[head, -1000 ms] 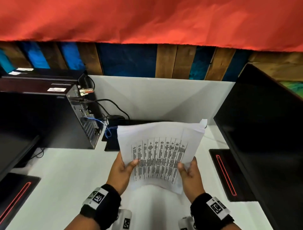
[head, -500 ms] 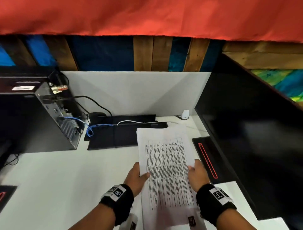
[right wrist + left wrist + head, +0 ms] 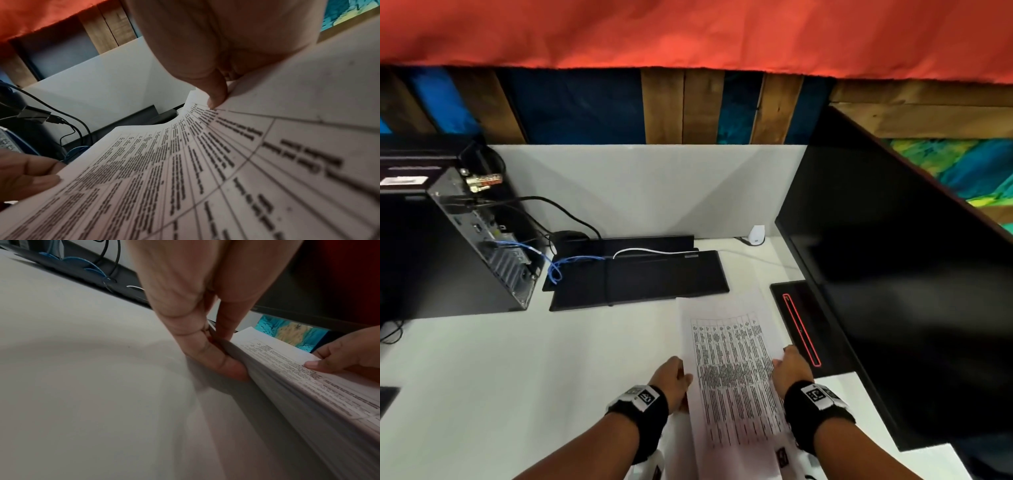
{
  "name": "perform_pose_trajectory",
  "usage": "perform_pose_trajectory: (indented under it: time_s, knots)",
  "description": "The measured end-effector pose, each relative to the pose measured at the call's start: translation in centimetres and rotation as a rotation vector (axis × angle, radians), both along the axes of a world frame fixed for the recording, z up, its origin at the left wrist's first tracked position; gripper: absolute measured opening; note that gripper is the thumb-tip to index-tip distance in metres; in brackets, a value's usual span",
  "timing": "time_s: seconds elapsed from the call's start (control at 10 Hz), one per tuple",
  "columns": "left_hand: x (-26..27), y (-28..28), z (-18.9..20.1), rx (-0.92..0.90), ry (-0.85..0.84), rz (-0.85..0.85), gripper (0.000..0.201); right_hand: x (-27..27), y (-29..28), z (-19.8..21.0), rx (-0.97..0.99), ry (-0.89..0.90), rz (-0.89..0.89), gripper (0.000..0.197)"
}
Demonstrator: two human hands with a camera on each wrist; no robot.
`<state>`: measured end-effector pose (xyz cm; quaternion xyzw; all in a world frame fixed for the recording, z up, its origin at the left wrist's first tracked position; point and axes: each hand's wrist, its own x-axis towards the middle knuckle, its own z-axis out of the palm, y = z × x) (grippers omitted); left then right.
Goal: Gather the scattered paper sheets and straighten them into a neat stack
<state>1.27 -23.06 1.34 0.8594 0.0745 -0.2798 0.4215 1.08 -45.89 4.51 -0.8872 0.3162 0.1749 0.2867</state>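
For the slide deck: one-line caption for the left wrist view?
Left hand pinches the paper stack at its edge above the white desk; right hand steadies the far side.

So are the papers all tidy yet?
Nearly. The sheets are already gathered into one paper stack; none lie loose on the white desk. The left hand and right hand hold its long sides. The edges still look uneven, so squaring up and putting it down is left.

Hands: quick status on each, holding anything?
Left hand: closed on the left edge of the paper stack.
Right hand: closed on the stack's right edge, thumb on top.
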Motion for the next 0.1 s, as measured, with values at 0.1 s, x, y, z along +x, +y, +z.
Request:
perform_pose_trajectory:
  time_s: [0.1]
  knots:
    - [-0.2, 0.82, 0.13, -0.159, 0.045, 0.151, 0.007, 0.14, -0.13, -0.12, -0.041, 0.013, 0.031, 0.041]
